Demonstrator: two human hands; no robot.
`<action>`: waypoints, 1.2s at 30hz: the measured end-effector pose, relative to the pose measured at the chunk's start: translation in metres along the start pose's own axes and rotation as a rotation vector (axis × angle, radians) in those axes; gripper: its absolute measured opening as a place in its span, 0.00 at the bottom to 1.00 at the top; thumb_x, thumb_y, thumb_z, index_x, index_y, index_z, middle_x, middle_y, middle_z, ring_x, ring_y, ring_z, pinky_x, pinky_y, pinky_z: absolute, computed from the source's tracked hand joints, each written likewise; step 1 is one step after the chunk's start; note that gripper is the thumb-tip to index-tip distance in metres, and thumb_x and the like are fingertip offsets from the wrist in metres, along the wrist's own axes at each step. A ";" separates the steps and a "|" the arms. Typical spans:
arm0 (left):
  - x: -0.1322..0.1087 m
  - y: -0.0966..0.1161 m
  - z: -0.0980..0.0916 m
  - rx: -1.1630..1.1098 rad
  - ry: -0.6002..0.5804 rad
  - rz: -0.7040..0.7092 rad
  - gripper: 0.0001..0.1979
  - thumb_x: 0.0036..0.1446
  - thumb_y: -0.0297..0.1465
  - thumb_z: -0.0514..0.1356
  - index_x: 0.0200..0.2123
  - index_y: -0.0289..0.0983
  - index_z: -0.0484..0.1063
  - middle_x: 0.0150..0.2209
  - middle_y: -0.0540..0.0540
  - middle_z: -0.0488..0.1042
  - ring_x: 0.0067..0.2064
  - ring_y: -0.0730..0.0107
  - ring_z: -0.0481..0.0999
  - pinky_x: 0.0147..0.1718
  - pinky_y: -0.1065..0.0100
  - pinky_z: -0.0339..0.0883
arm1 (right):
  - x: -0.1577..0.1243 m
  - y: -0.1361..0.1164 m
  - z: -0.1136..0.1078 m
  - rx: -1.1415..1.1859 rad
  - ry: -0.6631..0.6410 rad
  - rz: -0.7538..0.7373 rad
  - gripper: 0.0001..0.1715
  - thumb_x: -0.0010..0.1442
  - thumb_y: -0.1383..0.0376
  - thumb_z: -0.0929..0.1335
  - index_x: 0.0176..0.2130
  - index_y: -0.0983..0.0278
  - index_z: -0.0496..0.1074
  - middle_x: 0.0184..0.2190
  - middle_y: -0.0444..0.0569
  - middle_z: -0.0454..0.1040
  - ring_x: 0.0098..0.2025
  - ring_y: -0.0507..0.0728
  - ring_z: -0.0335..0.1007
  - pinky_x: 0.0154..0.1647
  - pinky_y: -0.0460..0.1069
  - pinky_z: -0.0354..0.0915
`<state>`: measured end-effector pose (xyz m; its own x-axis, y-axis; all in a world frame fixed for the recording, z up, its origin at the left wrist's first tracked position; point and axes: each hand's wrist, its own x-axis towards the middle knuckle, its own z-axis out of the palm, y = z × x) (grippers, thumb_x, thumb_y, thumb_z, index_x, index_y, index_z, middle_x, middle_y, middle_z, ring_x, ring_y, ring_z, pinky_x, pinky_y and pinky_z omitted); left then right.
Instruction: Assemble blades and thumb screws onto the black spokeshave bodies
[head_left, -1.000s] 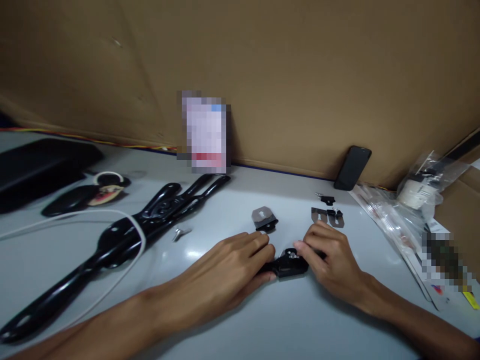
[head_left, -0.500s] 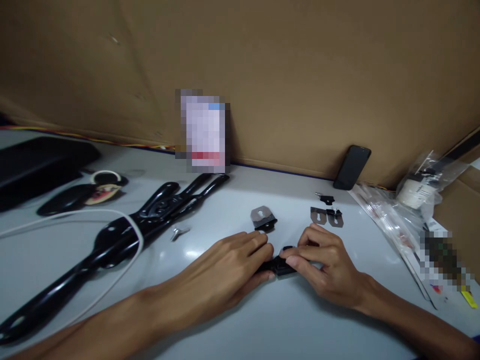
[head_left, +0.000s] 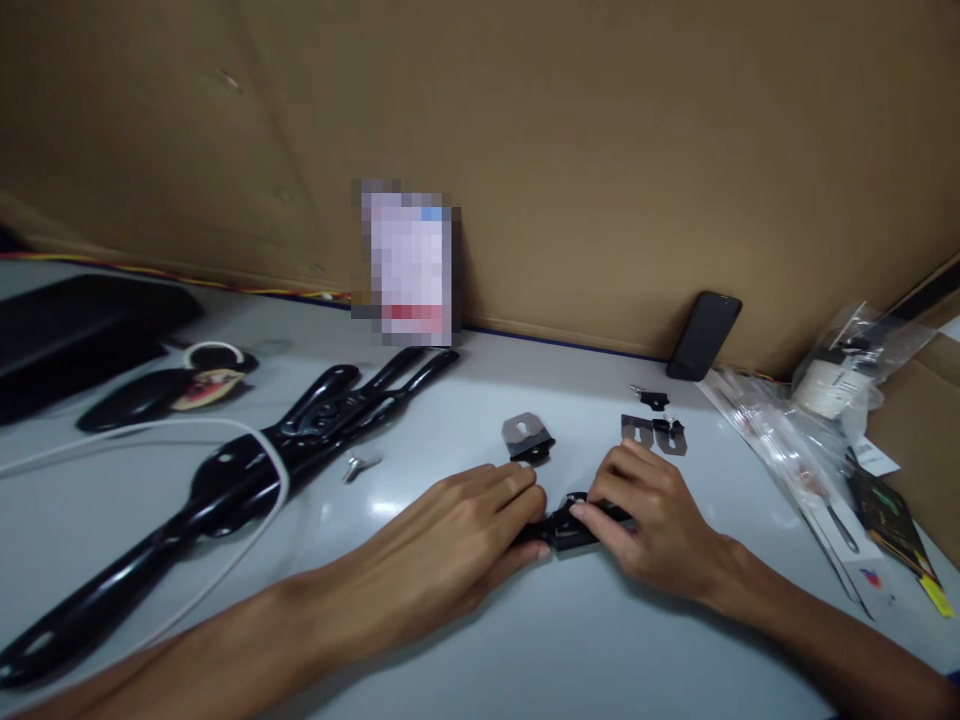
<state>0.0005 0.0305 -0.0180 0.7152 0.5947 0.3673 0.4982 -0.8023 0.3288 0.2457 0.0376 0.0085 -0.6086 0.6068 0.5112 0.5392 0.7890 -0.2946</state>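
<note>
While the left hand (head_left: 472,525) grips one end of the black tool (head_left: 571,538) on the grey table (head_left: 675,660), the right hand (head_left: 656,530) pinches its midsection, fingers curled over the top.

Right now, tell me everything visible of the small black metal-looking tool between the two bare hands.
The small black metal-looking tool runs left to right, low over the pale grey tabletop; whether it touches is unclear. A black raised piece stands near its middle, and a lighter grey edge shows along its near side. The left hand grips and hides its left end; the right hand has fingertips at the raised piece and hides much of the right half.
</note>
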 end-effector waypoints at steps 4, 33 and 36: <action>0.000 -0.001 0.000 0.003 -0.001 0.001 0.12 0.79 0.34 0.50 0.40 0.40 0.65 0.35 0.48 0.71 0.32 0.61 0.72 0.31 0.63 0.61 | 0.003 -0.005 -0.004 0.171 0.046 0.011 0.28 0.77 0.62 0.66 0.24 0.65 0.73 0.26 0.46 0.70 0.30 0.53 0.64 0.32 0.50 0.61; 0.000 0.000 -0.001 0.007 -0.018 -0.012 0.05 0.74 0.30 0.57 0.41 0.40 0.67 0.36 0.49 0.72 0.32 0.62 0.72 0.31 0.63 0.62 | 0.002 -0.002 -0.007 0.042 -0.016 0.023 0.27 0.79 0.61 0.63 0.32 0.68 0.80 0.28 0.48 0.72 0.31 0.54 0.65 0.34 0.51 0.61; 0.001 0.002 -0.002 0.017 -0.010 -0.007 0.07 0.75 0.31 0.56 0.40 0.40 0.67 0.35 0.49 0.72 0.31 0.63 0.71 0.31 0.63 0.62 | 0.001 -0.001 -0.007 0.009 0.015 0.007 0.29 0.79 0.62 0.63 0.27 0.66 0.77 0.26 0.47 0.71 0.29 0.54 0.62 0.33 0.51 0.60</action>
<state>0.0008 0.0296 -0.0155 0.7165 0.5998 0.3561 0.5115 -0.7989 0.3163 0.2487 0.0372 0.0151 -0.5962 0.6109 0.5210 0.5383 0.7856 -0.3051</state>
